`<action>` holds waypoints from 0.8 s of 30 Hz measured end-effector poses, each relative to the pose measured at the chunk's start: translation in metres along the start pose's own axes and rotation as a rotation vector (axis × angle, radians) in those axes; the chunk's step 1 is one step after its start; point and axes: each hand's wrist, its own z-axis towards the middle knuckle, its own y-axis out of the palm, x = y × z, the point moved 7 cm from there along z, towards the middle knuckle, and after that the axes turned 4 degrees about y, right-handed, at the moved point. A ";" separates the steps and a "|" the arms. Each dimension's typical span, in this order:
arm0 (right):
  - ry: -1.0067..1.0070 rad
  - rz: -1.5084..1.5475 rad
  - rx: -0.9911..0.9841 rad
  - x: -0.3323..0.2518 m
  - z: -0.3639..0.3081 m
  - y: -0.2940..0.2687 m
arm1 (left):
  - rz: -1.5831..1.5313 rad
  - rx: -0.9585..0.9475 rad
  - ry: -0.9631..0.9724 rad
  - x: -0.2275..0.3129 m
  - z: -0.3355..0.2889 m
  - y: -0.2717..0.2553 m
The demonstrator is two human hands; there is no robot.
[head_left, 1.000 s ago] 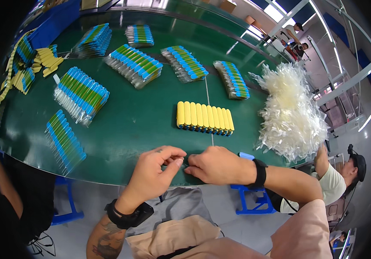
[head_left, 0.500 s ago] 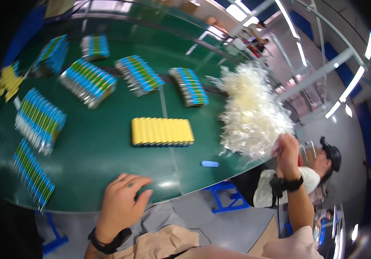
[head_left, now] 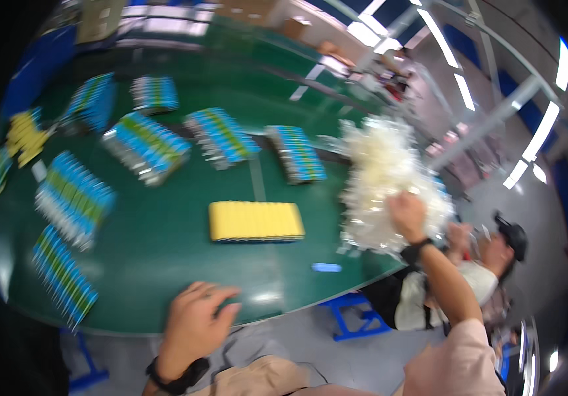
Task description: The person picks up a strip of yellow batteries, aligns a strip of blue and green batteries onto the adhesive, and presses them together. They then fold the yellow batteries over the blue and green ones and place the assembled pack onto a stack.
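My left hand (head_left: 201,320) hovers at the table's near edge, fingers apart and nothing in them. My right hand (head_left: 408,214) is at the heap of clear, crinkled plastic pieces (head_left: 380,158) on the right; motion smears its fingers, and a grip cannot be made out. Between the hands, farther up the table, lies a yellow ribbed block of side-by-side cylinders (head_left: 256,221), dark blue along its lower edge. A small light blue strip (head_left: 327,267) lies nearer, right of the block.
Several blue-and-green striped bundles (head_left: 224,137) lie across the green table (head_left: 165,264), far and left. Yellow pieces (head_left: 25,137) sit at the far left. A person in a dark cap (head_left: 510,237) is close by on the right. A blue stool frame (head_left: 356,317) stands below the near edge.
My right hand has moved left and away from me, from the heap's near right side onto it. My left hand stays nearly in place. The whole view has shifted slightly.
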 end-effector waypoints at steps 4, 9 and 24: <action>-0.146 -0.089 -0.201 0.027 -0.017 0.024 | -0.007 -0.054 0.045 -0.002 -0.001 0.009; -0.083 0.323 -0.213 -0.104 -0.011 -0.045 | -0.041 -0.045 0.040 -0.008 -0.007 0.008; -0.937 1.177 -0.958 -0.453 -0.156 -0.086 | 0.974 0.370 -0.201 0.005 -0.120 -0.171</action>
